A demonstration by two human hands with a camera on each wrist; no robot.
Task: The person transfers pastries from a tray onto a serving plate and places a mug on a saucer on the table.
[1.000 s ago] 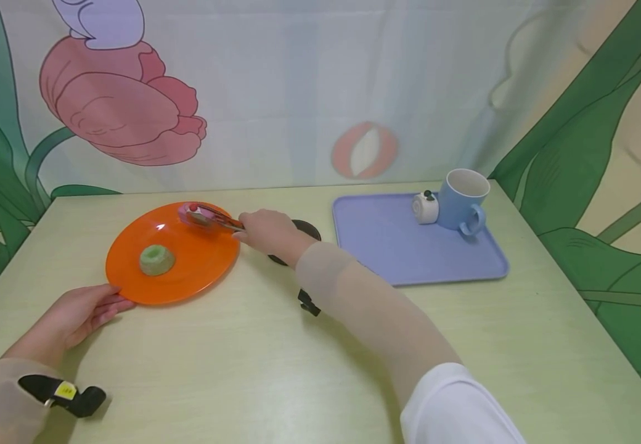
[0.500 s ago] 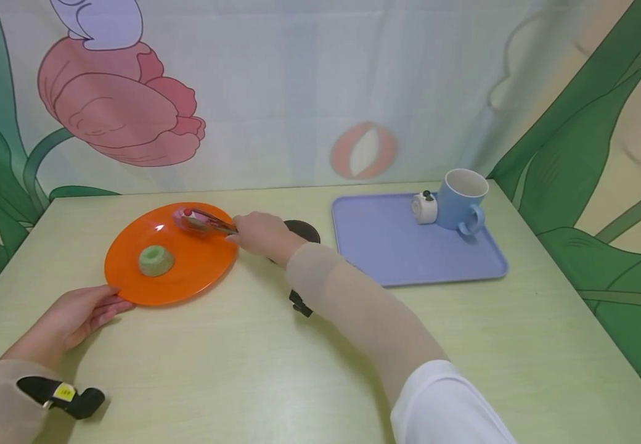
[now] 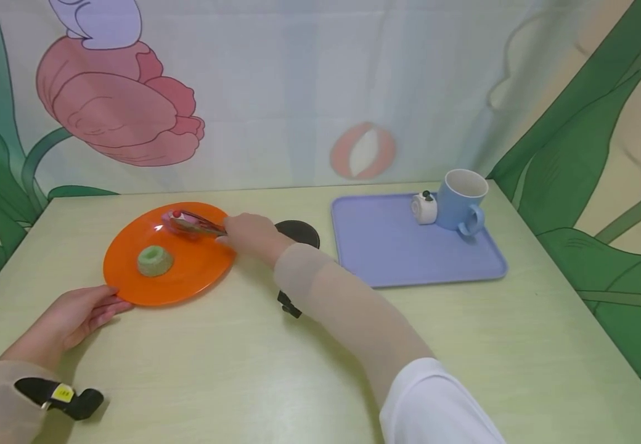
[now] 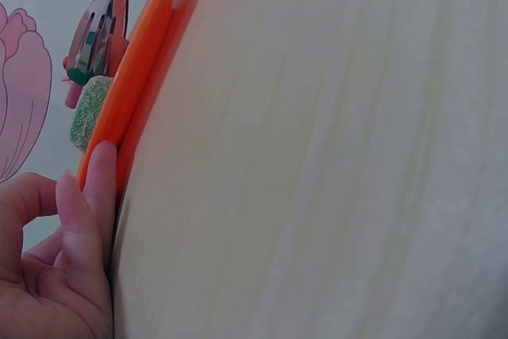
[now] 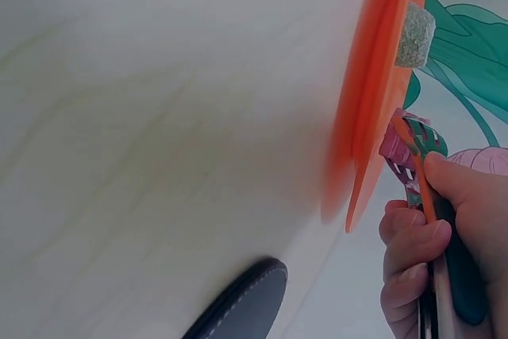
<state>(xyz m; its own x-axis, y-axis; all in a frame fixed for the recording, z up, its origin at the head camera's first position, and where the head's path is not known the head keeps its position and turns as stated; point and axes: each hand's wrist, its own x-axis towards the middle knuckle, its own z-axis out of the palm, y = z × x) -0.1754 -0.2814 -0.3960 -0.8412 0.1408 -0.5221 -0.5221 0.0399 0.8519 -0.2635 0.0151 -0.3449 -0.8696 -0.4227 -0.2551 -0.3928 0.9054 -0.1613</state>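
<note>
An orange plate (image 3: 198, 271) lies at the table's left, and my left hand (image 3: 84, 314) holds its near-left rim with the fingertips. My right hand (image 3: 251, 234) grips metal tongs (image 3: 205, 226) with dark green and orange handles, seen in the right wrist view. Between the tongs' ends is a small pink cake (image 3: 171, 221) with a red berry-like top, over the plate's far part. Whether the cake touches the plate, I cannot tell. Nearer me on the plate sits a green ring-shaped cake (image 3: 155, 261), sugary in the left wrist view (image 4: 90, 109).
A purple tray (image 3: 404, 253) stands at the right, with a white roll cake (image 3: 424, 208) and a blue mug (image 3: 456, 206) at its far right. Partly behind my right forearm lies a dark round coaster (image 3: 301, 231) with stitched edging. A printed curtain hangs behind the table.
My right hand has moved left and slightly toward me, carrying the tongs and the pink cake further over the plate. The left hand stays at the plate's rim.
</note>
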